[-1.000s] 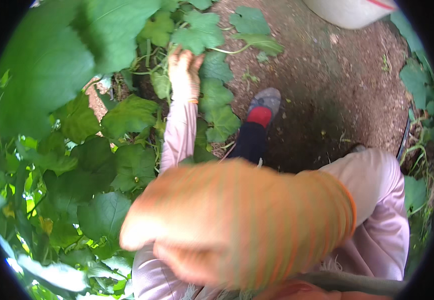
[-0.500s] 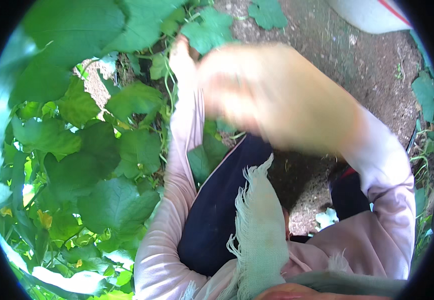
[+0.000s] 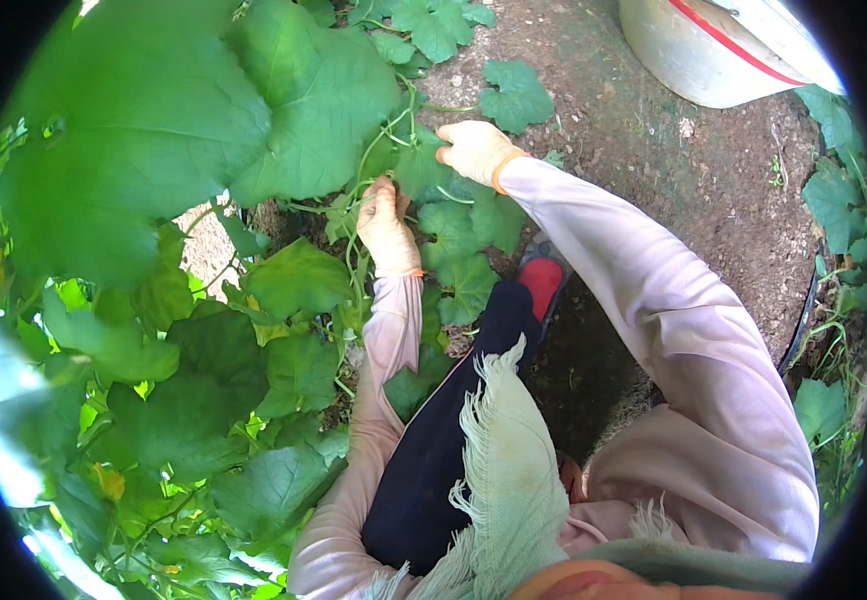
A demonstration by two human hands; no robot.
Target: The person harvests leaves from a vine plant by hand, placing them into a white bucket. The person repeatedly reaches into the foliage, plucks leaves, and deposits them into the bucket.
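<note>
Pale gloves with orange cuffs cover both hands. My left hand is closed at the green vine stem, with its fingertips partly hidden among stems and leaves. Just to the upper right, my right hand has its fingers bent at the edge of a broad green leaf. What its fingers grip is too small to make out. More lobed leaves hang below the two hands. A large leaf spreads to the left above my left hand.
Dense leafy vines fill the left side. Brown soil lies to the right, where a whitish tub with a red band stands at the far right. A shoe with a red top is below my hands. Further vines and a dark hose line the right edge.
My right hand, blurred and crossing the middle before, has moved up to the leaf. My left hand has come down slightly and shows more fully. More of the tub is in view.
</note>
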